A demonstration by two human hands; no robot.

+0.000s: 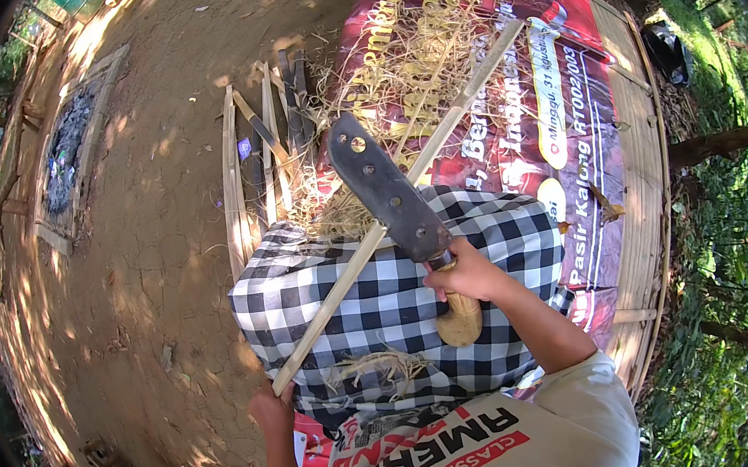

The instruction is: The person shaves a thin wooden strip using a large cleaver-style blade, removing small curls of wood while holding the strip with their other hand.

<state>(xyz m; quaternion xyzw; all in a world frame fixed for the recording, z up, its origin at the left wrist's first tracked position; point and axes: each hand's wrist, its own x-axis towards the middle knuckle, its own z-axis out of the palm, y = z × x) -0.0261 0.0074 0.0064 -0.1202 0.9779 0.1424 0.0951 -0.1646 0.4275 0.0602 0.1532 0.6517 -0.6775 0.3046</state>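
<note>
Gripped by the left hand (272, 410), a pale strip (331, 305) crosses under the machete (385, 191) the right hand (469, 272) clasps.

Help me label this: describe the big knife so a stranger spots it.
Find the black and white checked cloth. Over it, the right hand grips the big knife by its wooden handle. Unlike the pale strip beneath, its blade is broad and dark.
</note>
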